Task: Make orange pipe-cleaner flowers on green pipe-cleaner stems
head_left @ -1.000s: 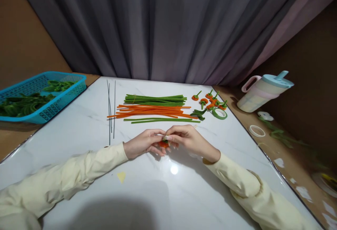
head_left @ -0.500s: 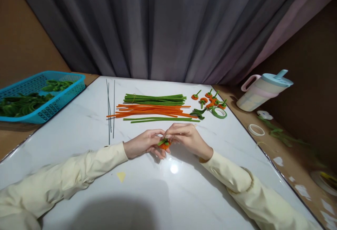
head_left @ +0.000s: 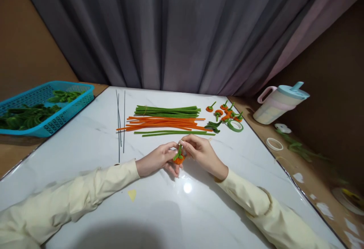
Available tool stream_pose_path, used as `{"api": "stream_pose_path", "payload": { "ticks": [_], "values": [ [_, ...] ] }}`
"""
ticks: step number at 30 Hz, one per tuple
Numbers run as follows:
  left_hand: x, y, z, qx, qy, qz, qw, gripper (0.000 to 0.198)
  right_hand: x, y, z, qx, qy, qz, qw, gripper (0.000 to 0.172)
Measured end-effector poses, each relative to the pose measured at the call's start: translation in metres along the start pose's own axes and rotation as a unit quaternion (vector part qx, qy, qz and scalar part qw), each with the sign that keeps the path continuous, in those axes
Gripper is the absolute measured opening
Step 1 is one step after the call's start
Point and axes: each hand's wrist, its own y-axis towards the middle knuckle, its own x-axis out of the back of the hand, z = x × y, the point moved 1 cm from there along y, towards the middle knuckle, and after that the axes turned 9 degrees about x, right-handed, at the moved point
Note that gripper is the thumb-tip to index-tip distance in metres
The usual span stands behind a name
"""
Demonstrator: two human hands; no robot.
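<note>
My left hand [head_left: 159,158] is closed around a small orange pipe-cleaner pumpkin [head_left: 179,160] with green leaves and an upright green stem. From the other side my right hand [head_left: 202,152] pinches the tip of that stem between thumb and forefinger. Just beyond the hands lie two long green pipe cleaners [head_left: 173,133]. Behind them are a spread of orange pipe cleaners [head_left: 165,123] and a tied bundle of green pipe cleaners [head_left: 167,111]. Several finished orange pumpkins [head_left: 218,113] sit at the back right, beside a roll of green tape [head_left: 235,126] and some dark green leaves [head_left: 213,126].
Thin dark wires [head_left: 124,123] lie left of the bundles. A blue basket [head_left: 68,113] with green leaf pieces stands at the left edge. Right of the white table [head_left: 222,211] are a tumbler [head_left: 277,106], a white tape ring [head_left: 274,144] and paper scraps. A yellow scrap [head_left: 132,194] lies in front.
The pumpkin's stem now stands upright and shows clearly. My right fingers have shifted from over the pumpkin's top to the stem's tip. The view has tilted slightly.
</note>
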Motion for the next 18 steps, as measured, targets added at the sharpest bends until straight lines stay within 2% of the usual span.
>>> {"api": "stream_pose_path", "payload": {
  "ticks": [4, 8, 10, 13, 18],
  "values": [
    [-0.004, 0.001, 0.002, -0.011, 0.007, -0.060, 0.998, 0.035, -0.004, -0.006, 0.004, -0.031, -0.011, -0.027, 0.999, 0.025],
    [-0.009, 0.000, 0.003, -0.025, -0.017, -0.117, 0.993, 0.029, -0.008, -0.015, 0.014, -0.043, -0.107, 0.023, 0.993, 0.027],
    [-0.010, 0.000, 0.002, -0.040, -0.018, -0.124, 0.991, 0.028, -0.011, -0.019, 0.019, -0.046, -0.138, 0.049, 0.988, 0.027],
    [-0.011, -0.001, 0.002, -0.061, 0.009, -0.127, 0.990, 0.027, -0.016, -0.023, 0.025, -0.038, -0.179, 0.054, 0.982, 0.025],
    [-0.010, -0.003, 0.004, -0.064, 0.027, -0.084, 0.994, 0.033, -0.015, -0.026, 0.031, -0.032, -0.213, 0.062, 0.975, 0.006]
  ]
}}
